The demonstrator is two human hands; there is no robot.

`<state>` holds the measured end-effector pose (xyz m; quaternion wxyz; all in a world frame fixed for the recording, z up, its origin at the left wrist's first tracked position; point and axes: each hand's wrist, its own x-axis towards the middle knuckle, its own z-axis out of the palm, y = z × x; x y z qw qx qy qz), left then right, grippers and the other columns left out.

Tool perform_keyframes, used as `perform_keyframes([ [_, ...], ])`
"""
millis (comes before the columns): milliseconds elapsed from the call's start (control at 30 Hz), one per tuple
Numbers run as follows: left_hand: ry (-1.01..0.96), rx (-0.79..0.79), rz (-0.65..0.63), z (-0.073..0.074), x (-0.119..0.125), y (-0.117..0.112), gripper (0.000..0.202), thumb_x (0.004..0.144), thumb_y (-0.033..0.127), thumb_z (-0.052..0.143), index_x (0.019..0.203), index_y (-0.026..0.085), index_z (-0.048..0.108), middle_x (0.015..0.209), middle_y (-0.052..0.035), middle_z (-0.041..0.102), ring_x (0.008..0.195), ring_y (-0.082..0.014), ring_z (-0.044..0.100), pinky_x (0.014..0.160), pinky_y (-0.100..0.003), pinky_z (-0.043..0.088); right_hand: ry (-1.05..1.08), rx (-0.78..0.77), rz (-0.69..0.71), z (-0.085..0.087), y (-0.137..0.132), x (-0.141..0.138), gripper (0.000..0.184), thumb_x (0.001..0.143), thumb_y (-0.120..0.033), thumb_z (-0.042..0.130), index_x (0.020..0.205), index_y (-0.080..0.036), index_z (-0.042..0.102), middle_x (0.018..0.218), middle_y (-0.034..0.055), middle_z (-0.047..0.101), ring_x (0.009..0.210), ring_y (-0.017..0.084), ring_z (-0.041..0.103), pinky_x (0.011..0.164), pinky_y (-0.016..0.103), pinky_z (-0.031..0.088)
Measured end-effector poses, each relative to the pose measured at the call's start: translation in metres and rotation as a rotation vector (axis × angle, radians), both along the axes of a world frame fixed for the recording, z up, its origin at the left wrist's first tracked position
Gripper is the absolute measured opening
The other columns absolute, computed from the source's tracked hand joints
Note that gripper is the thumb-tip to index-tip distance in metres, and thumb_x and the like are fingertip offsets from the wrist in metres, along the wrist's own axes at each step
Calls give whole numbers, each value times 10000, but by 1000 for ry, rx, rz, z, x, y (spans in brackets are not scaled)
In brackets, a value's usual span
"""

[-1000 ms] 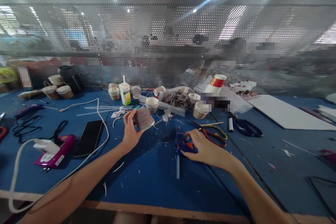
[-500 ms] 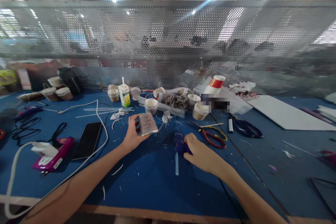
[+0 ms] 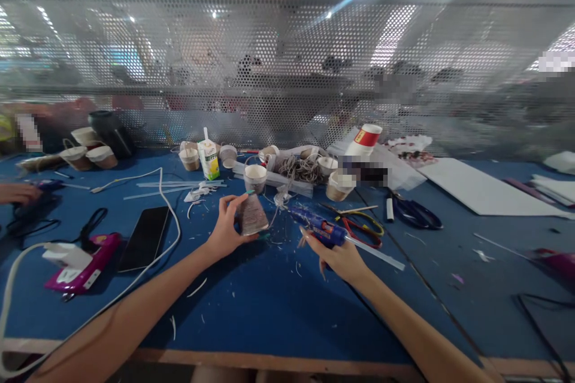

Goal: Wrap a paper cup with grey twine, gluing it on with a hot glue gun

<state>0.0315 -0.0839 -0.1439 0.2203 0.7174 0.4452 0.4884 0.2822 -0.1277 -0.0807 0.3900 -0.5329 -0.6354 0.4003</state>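
My left hand (image 3: 227,228) grips a small cup-shaped piece wrapped in grey-brown cord (image 3: 253,215), thumb below and fingers above, tilted on its side above the table. In my right hand (image 3: 338,256) is a blue glue gun (image 3: 318,226), its nozzle pointing left toward the wrapped piece but apart from it. A clear glue stick (image 3: 376,253) sticks out of the gun's back end. Just beyond the left hand stands a small cord-wrapped cup (image 3: 255,178). Red-and-yellow-handled pliers (image 3: 363,228) lie behind the glue gun.
Grey cord (image 3: 305,169), a drink carton (image 3: 209,158) and small cups stand along the back. Scissors (image 3: 417,212) and a white board (image 3: 489,191) lie right. A phone (image 3: 144,239), white cable and magenta power strip (image 3: 84,263) lie left. Another person's hand (image 3: 20,193) is at the far left.
My right hand has turned the glue gun from pointing away to pointing left, and its glue stick has swung right. The wrapped piece has tilted slightly. Another person's hand has appeared at far left.
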Motion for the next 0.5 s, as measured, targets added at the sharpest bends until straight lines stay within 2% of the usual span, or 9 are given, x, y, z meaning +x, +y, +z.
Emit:
perform_keyframes([
  [100,109,61,11,0,-2,1,910,546,254,812,1317,254,326,1219,-91,320,1224,-304,378,1004,-512,428,42,-27,-8,2,1,-3,271,663,-437,686,627,-174,634,472,-12,585,267,104,457,283,237,413],
  [167,149,123,4,1,-4,2,894,568,226,786,1320,237,301,1229,-98,342,1224,-296,392,1028,-509,402,54,-38,19,2,3,-4,278,673,-439,690,603,-176,630,429,-22,546,263,108,453,282,239,415],
  [333,187,148,-67,5,-10,1,783,639,214,728,1293,223,298,1227,-108,423,1172,-264,478,999,-472,433,66,-13,39,-5,6,0,332,672,-491,700,580,-183,620,406,-27,531,276,105,457,293,229,418],
  [500,135,133,-26,6,-7,-3,756,668,244,730,1295,223,307,1252,-122,431,1186,-274,479,952,-455,475,14,-21,48,-9,0,3,457,675,-564,664,449,-187,543,317,-19,463,278,117,461,334,241,441],
])
